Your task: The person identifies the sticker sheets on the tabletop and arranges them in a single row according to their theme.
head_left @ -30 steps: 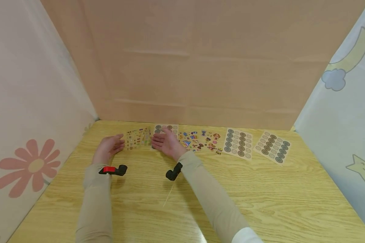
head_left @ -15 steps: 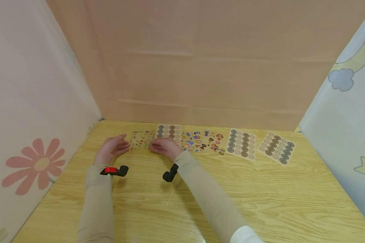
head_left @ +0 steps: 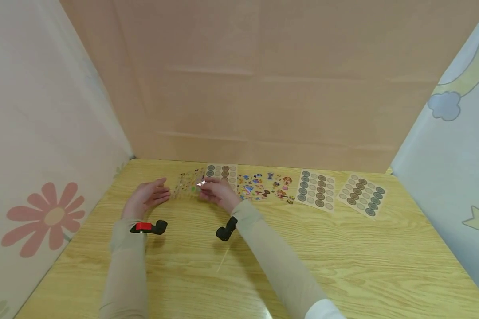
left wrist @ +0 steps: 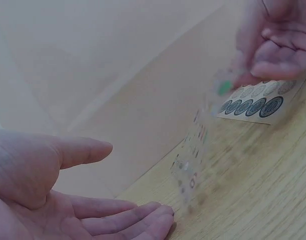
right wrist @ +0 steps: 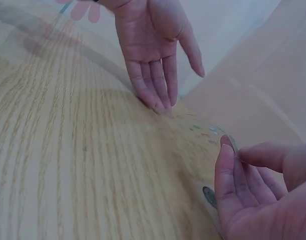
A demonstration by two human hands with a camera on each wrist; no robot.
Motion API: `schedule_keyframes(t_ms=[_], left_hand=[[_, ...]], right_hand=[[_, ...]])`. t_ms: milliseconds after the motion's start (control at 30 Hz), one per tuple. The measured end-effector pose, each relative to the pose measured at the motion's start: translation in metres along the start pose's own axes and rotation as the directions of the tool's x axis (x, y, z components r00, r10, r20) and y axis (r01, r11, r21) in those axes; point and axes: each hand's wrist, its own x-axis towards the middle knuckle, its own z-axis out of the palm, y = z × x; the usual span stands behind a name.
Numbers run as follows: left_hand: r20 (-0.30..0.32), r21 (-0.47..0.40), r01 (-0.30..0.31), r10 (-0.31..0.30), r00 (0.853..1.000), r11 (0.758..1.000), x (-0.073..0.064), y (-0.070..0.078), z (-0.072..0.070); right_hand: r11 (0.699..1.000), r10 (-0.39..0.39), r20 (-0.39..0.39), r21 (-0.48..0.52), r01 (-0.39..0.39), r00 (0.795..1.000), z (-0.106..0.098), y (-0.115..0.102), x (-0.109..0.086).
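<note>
Recorder: State of the hands?

Inspector: Apart from each other. The right hand pinches one end of a transparent, film-like sheet of small multicoloured prints between thumb and fingers. The left hand, at 9 o'clock from the right, has its fingers extended and grips nothing. Whether its fingertips touch the sheet, I cannot tell.

Recorder: Where is that sheet?

Inspector: Between the hands, at 10 o'clock from the right one, above the yellow wood-grain table. It is tilted, with the pinched end raised. The low end is blurred; contact with the tabletop is not established.

Recorder: What stands done?

Inspector: Four sheets lie on the table along its far side. Just beyond the right hand, at 12 o'clock and partly hidden, is a pale rectangular sheet of dark and light discs. At 3 o'clock is a see-through sheet of bright cartoon figures; farther out that way, a cream sheet of grey and brown discs and a skewed cream disc sheet.

Recorder: And outstanding?

Inspector: The pinched sheet only, in my judgement. It alone is not lying flat, so its handling appears unfinished.
</note>
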Motion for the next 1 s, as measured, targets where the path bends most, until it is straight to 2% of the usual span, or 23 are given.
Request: schedule_keyframes(t_ms=[200,267,333,533,700,767,867,1000], left_hand=[[0.099,-0.006,-0.029,0.03,0.995,1.0,0.001,0.0,0.005],[0.136,-0.032,-0.032,0.036,0.99,0.999,0.002,0.0,0.008],[0.149,-0.046,-0.036,0.042,0.988,0.998,0.002,-0.001,0.011],[0.176,-0.052,-0.084,0.091,0.98,0.995,0.001,-0.003,0.017],[0.184,0.033,-0.165,0.156,0.97,0.986,-0.003,-0.008,0.019],[0.182,0.067,-0.199,0.185,0.966,0.978,-0.007,-0.012,0.018],[0.181,0.066,-0.235,0.22,0.959,0.97,-0.015,-0.019,0.017],[0.156,0.041,-0.232,0.223,0.962,0.972,-0.029,-0.024,0.017]], right_hand=[[0.998,-0.054,0.071,0.048,0.05,0.996,-0.003,-0.011,-0.009],[0.996,-0.069,0.084,0.058,0.064,0.994,-0.004,-0.014,-0.013],[0.996,-0.076,0.095,0.061,0.07,0.993,-0.005,-0.017,-0.018],[0.997,-0.065,0.09,0.035,0.062,0.994,-0.01,-0.017,-0.029],[0.999,-0.028,0.112,-0.035,0.033,0.993,-0.018,-0.011,-0.042],[0.997,-0.012,0.126,-0.074,0.021,0.992,-0.02,-0.008,-0.049],[0.99,0.013,0.147,-0.138,0.008,0.989,-0.02,-0.004,-0.061],[0.983,0.047,0.169,-0.186,-0.015,0.985,-0.021,0.002,-0.073]])
